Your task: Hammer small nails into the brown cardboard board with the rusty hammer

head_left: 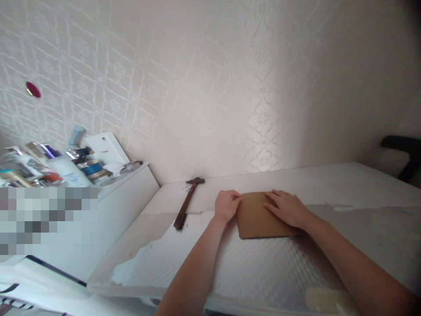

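A flat brown board (256,221), like cardboard or thin fibreboard, lies on the white table in front of me, with a row of small dark marks along its far edge. At its far left corner my left hand (227,204) is closed, thumb and fingertips pinched together; whatever sits between them is too small to make out. My right hand (289,210) rests flat on the board's right part, fingers stretched out. Left of my left hand lies a hammer (187,204) with a wooden handle, its head toward the wall. Small slivers, possibly nails (187,189), lie beside the head.
The tabletop (151,259) has a worn, peeling white covering and meets a patterned wall (204,96). On the left, a white cabinet (125,219) carries bottles, a roll of blue tape (92,168) and a white box (107,148). A black curved object (401,144) stands at far right.
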A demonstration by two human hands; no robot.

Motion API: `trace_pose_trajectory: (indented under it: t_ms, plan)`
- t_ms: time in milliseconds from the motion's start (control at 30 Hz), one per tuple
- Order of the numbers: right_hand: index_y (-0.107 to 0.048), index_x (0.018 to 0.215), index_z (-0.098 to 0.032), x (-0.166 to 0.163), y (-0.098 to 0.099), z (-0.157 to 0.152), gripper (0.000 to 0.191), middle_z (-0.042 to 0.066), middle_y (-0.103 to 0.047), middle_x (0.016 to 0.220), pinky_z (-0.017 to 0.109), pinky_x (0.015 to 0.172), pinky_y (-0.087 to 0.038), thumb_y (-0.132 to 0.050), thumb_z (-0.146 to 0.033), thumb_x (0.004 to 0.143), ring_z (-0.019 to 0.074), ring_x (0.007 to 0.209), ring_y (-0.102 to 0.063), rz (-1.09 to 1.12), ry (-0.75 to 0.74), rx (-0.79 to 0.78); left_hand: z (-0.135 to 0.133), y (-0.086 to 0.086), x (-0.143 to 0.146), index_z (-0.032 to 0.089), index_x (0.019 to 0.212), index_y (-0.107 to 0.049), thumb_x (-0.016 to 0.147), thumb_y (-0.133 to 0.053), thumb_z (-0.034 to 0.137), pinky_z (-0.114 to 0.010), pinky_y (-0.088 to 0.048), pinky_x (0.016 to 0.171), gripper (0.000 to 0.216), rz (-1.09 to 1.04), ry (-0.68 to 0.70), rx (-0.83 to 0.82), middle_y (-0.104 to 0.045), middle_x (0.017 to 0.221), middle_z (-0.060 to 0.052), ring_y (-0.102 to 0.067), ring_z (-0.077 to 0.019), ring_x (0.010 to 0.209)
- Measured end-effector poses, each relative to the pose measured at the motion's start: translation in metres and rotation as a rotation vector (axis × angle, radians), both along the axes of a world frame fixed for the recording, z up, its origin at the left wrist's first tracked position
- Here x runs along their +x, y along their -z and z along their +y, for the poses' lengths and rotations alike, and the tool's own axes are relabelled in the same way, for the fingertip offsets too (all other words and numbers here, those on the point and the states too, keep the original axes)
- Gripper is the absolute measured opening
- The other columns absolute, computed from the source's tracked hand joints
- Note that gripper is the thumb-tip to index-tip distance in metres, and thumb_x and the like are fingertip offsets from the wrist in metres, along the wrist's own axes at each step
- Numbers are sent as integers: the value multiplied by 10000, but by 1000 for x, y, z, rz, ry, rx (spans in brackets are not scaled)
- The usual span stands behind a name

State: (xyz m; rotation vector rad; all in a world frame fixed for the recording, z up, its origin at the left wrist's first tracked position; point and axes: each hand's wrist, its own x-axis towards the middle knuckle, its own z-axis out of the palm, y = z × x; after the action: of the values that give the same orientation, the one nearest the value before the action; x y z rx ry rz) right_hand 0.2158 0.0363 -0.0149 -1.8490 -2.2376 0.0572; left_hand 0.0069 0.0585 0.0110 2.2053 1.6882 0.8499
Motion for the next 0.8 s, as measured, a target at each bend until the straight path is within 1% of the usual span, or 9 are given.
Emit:
trace_pose_trajectory:
  t_ms: [133,333,533,667,800]
  plan:
    - [-477,1290,-169,0,0,1,565,149,-457,1346,506,968,-319,-286,-496,871,309,1218,-410,6,0,1,-1,0,0,212,822,-712,762,-614,247,-294,-447,802,120,35,9,17,-710,830,-18,-601,-169,825]
    - [-478,1291,-168,-1,-2,-1,562,149,-453,1350,509,964,-324,-287,-489,871,311,1217,-412,3,11,-1,1,3,-1,219,841,-699,759,-602,219,-283,-448,806,127,22,40,29,-708,870,-14,-601,-153,816]
    - [-486,1283,-171,-1,-1,-1,554,148,-459,1345,513,961,-328,-289,-482,869,314,1212,-417,13,4,3,-1,3,-2,209,871,-691,752,-606,211,-286,-445,829,146,12,48,24,-707,861,-12,-602,-154,822]
    - [-487,1282,-182,1,1,0,551,143,-461,1344,507,960,-331,-289,-489,870,310,1214,-416,18,2,11,-3,0,-1,206,948,-677,774,-585,267,-307,-432,859,206,10,-1,40,-703,893,-24,-596,-174,868]
    - [-493,1276,-182,1,1,2,547,140,-455,1349,499,962,-332,-291,-490,872,308,1212,-420,4,0,-5,-2,-9,-5,192,970,-665,825,-506,296,-300,-431,853,240,-7,-127,54,-694,951,-39,-598,-180,894]
